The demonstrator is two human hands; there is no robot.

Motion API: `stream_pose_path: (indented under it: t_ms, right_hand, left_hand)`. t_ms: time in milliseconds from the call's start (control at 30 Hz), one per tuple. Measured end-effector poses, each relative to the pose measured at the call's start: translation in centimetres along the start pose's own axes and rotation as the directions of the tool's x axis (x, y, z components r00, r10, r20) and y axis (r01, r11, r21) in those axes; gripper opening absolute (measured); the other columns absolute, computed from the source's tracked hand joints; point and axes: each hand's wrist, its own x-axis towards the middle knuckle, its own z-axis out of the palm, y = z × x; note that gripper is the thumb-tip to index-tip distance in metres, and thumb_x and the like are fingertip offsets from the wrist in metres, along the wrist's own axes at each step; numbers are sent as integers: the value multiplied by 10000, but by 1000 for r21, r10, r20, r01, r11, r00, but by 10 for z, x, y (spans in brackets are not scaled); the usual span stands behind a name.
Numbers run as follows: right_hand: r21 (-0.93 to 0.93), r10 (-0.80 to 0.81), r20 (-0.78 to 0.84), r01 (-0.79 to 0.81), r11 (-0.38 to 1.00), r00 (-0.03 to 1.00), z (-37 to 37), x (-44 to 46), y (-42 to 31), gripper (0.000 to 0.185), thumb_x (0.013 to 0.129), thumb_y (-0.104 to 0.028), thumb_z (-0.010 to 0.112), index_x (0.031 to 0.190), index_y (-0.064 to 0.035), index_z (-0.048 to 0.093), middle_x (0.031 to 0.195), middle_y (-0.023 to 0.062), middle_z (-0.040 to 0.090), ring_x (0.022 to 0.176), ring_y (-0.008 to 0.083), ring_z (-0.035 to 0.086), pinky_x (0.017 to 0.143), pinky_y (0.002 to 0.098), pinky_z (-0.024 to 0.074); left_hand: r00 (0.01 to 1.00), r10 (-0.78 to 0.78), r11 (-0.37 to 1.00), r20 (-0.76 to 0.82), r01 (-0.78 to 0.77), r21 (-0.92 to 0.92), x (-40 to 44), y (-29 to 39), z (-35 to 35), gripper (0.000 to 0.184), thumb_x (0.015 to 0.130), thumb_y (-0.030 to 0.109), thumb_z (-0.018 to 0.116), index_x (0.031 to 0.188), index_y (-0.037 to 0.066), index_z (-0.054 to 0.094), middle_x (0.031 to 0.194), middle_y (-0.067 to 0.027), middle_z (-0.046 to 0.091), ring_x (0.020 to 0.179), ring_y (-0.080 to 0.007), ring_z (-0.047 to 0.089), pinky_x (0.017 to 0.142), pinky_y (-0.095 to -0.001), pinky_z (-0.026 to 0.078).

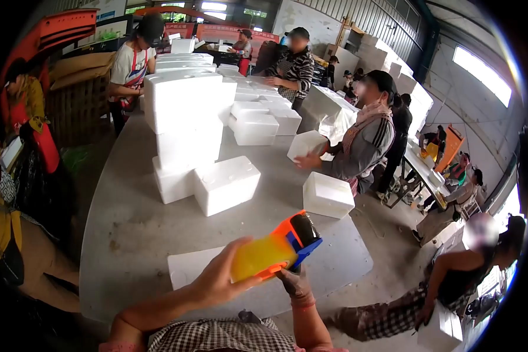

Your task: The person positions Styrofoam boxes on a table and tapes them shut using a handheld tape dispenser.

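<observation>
My left hand (222, 273) is wrapped round a yellow tape roll (264, 256) set in an orange and blue tape dispenser (291, 234). At the dispenser's lower side, the fingers of my right hand (295, 284) are bent against the orange part. The dispenser is held above the front of the grey table (129, 234). Partly behind my left forearm, a flat white foam piece (185, 265) lies on the table. White foam boxes (227, 185) stand just beyond my hands.
A tall stack of foam boxes (185, 100) rises at centre left. On the right, a co-worker (364, 141) holds a foam box (307, 145), with another box (328, 195) near the table edge. Another person (469, 276) bends at lower right.
</observation>
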Motion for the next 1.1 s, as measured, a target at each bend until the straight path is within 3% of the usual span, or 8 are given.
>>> stream_pose_path:
  t_ms: [267,367,567,700,800,900,1000,1100]
  right_hand:
    - [85,115,196,-134,987,974,-4,-8,-14,881,690,-124,820,1410,1,328,1330,96,496,1201,211,501,1021,339,405]
    - [160,35,210,-69,985,977,6,-8,-16,933,665,-138,842,1421,0,314,1337,96,490,1215,215,489,1037,351,390]
    - [110,25,145,-41,993,989,4,-7,-6,916,687,-125,811,1431,7,293,1315,99,501,1184,217,513,1015,354,412]
    - [257,-111,36,98,962,993,-10,-4,3,746,758,-130,724,1381,20,342,1238,117,547,1105,234,560,967,364,452]
    - [295,11,-129,28,955,992,-52,-4,-17,533,827,-162,655,1280,22,445,1149,125,584,1010,235,592,902,380,489]
    - [276,192,-197,-133,952,961,-96,-2,-39,361,895,-195,586,1179,24,547,1059,134,621,914,237,624,838,396,525]
    - [116,349,-155,-333,936,924,-134,-1,-39,330,908,-169,567,1176,24,566,1031,138,630,854,217,630,775,375,535]
    - [-207,395,35,-380,902,918,-148,2,-25,497,889,-173,586,1329,20,457,1237,112,573,873,194,616,779,308,500]
  left_hand:
    - [999,-41,987,9,42,-158,-15,-14,4,722,825,91,723,1379,29,264,1267,-116,456,1205,-202,451,1011,-351,368]
    - [999,13,990,40,-7,-140,-16,-15,3,731,818,87,729,1380,32,265,1255,-101,455,1197,-193,450,1002,-347,370]
    - [993,-89,941,77,109,-322,-18,-21,0,754,813,166,742,1384,41,266,1269,-96,450,1222,-194,423,1025,-357,333]
    - [995,-33,987,98,48,-153,-17,-30,2,869,800,205,754,1440,32,193,1376,-133,398,1313,-239,364,1092,-388,266]
    - [999,-44,996,-21,42,-82,-20,-41,0,865,809,197,741,1460,29,198,1433,-162,363,1355,-249,334,1125,-393,238]
    - [992,-97,964,-79,114,239,-26,-43,-4,733,840,253,702,1409,14,305,1392,-162,401,1328,-277,370,1107,-428,255]
    - [990,-127,874,-67,143,464,-33,-56,9,719,842,331,696,1389,18,349,1380,-166,409,1321,-305,376,1106,-478,241]
    - [987,-159,694,-35,137,707,-37,-63,21,870,774,500,710,1415,46,336,1438,-177,338,1361,-361,292,1105,-586,148]
